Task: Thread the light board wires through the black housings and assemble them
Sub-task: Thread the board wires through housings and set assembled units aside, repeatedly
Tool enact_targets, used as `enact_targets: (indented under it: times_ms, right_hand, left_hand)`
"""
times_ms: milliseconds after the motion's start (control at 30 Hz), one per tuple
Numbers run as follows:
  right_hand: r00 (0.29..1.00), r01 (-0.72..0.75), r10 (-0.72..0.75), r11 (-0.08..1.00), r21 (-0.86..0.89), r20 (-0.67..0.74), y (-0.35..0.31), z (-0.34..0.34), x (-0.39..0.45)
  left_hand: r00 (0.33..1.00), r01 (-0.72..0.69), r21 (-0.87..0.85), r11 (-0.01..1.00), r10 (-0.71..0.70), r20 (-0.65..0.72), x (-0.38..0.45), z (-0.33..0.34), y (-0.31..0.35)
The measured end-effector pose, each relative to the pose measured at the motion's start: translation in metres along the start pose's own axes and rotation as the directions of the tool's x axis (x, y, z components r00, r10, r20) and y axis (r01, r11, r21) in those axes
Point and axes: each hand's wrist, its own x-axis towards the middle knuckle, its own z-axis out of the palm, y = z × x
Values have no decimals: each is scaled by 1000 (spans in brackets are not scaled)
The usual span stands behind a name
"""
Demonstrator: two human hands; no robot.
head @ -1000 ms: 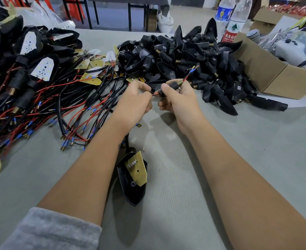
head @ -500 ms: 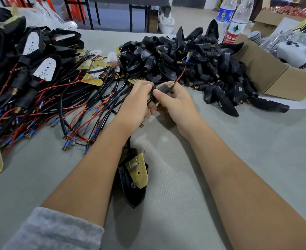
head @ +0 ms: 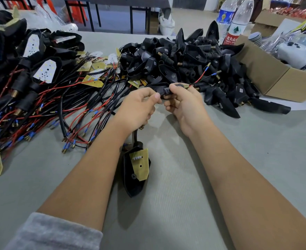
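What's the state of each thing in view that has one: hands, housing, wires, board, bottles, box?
left hand: pinches the black housing
right hand: grips the black housing
black housing: held between both hands, off the table
red and black wires: sticking out of the housing's far end
light board: lying in a shell on the table
water bottles: upright
cardboard box: open

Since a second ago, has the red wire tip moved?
Yes. The red wire tip has pushed farther out of the stem in the right hand, reaching deeper over the housing pile.
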Motion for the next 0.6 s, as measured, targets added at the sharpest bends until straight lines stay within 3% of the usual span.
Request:
enact_targets:
  times_ms: [200,600]
  right_hand:
    - [999,10,-14,996,-90,-40,5,0,3]
    - [998,38,-33,992,-122,46,3,-2,1]
  left_hand:
    - [997,-57,117,991,62,-45,1,1,-4]
    - [998,30,14,999,-29,-55,1,-3,0]
